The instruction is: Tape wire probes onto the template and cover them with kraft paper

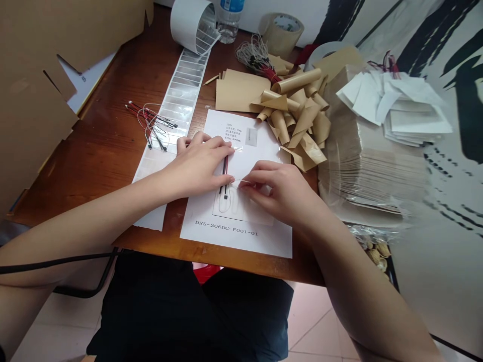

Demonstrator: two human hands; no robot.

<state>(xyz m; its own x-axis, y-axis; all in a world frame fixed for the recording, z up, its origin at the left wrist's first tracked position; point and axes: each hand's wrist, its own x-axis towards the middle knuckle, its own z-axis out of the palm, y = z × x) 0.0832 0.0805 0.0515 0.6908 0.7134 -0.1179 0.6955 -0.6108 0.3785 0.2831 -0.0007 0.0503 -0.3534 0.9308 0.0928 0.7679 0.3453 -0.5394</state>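
Observation:
A printed white sheet point(237, 246) lies on the wooden table, with a thin clear piece point(245, 208) on it. Dark red and black wires point(225, 173) run down the sheet beneath my left hand point(199, 166), whose fingers are spread, fingertips and thumb pressing on the sheet beside them. A thin pale wire point(242, 180) stretches from my left thumb to my right hand point(273, 186), which pinches it between thumb and forefinger just right of the wires. A small black tip point(225, 197) rests on the clear piece.
Left of the sheet runs a label strip point(184, 90) with loose wired parts point(153, 123) on it. Brown paper pieces point(298, 115), a tape roll point(284, 32) and a wire bundle point(256, 55) lie behind. Bagged brown sheets point(377, 171) and white packets point(411, 105) stand right; a cardboard box point(33, 100) left.

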